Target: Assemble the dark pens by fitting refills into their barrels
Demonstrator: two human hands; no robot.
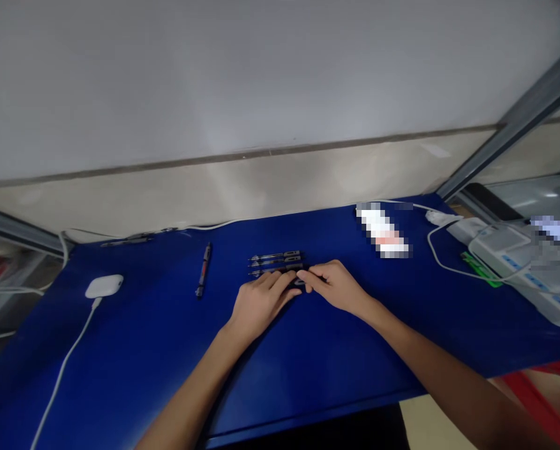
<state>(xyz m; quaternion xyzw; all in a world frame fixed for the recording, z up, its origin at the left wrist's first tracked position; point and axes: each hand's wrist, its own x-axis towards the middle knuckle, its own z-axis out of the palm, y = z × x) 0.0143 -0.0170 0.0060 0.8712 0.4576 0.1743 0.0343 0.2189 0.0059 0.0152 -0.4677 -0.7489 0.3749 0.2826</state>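
Note:
Several dark pens [275, 257] lie side by side, pointing left and right, on the blue table [308, 356]. Just below them, my left hand [261, 300] has its fingers bent over the nearest pens, and its thumb reaches toward the right. My right hand [334, 284] meets it at the right ends of the pens, thumb and fingers pinched together. Dark pen parts show between the two hands, but the fingers hide most of them. Farther left, another dark pen [204, 270] with a red mark lies alone, pointing away from me.
A white case [104, 286] with a cable sits at the left. Thin dark pens [127, 240] lie at the back left edge. A blurred-out bright object [383, 231] is right of my hands. White boxes [519, 250], cables and a green item [481, 270] are at the right.

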